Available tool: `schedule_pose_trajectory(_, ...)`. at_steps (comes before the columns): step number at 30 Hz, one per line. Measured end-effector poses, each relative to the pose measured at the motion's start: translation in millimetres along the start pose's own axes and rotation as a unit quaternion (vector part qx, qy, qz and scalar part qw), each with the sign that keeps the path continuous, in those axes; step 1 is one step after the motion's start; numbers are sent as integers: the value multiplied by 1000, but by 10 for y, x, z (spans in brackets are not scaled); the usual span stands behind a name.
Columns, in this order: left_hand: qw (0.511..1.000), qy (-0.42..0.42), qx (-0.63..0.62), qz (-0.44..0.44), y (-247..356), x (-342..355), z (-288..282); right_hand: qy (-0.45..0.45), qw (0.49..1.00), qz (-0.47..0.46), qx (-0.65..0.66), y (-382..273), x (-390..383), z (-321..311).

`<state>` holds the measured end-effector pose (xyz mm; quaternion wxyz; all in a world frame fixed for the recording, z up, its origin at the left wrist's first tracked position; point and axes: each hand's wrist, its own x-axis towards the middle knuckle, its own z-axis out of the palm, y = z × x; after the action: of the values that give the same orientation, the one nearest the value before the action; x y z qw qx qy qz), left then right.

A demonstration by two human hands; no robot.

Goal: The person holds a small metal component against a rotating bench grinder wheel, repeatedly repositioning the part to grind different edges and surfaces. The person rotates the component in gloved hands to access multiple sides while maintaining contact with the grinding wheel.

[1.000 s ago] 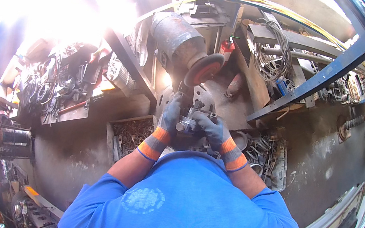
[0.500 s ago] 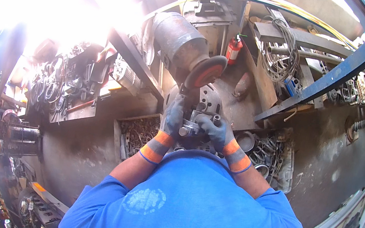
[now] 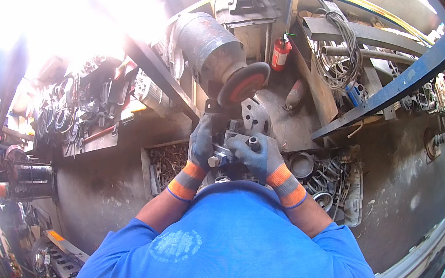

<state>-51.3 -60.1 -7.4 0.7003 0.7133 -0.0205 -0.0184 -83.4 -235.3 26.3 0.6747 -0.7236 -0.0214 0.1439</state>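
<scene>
Both my hands wear grey-blue gloves with orange and grey cuffs. My left hand [image 3: 201, 143] is closed along a dark metal bracket [image 3: 211, 106], whose end with a small hole rises above my fingers. My right hand [image 3: 255, 158] is curled around metalwork close by, and a short round tube end [image 3: 254, 142] shows beside its fingers. Between the hands a bright bolt-like end [image 3: 214, 162] sticks out; what it belongs to is mostly hidden. Just beyond stands a bench grinder [image 3: 210, 46] with a dark, red-centred wheel [image 3: 244, 82], apart from both hands.
A pierced metal plate [image 3: 255, 115] lies beyond my right hand. Trays of metal scraps [image 3: 165, 165] and rings and parts [image 3: 336, 180] flank me. A red fire extinguisher [image 3: 280, 53] stands behind. A blue beam [image 3: 406, 88] slants on the right. Glare washes out the upper left.
The view has shifted slightly, so the grinder and bench sit a little further left. Both hands keep their hold, and the bracket's holed end now shows more clearly below the wheel.
</scene>
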Motion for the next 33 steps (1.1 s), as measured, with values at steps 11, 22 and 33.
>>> schedule_pose_trajectory(11,999,-23,36,10,-243,1,-81,23,998,49,-39,-103,-56,-18)
schedule_pose_trajectory(22,996,17,5,-84,170,28,128,5,999,9,43,165,56,-21)
schedule_pose_trajectory(33,990,10,91,-105,252,67,146,-14,993,17,112,266,96,-34)
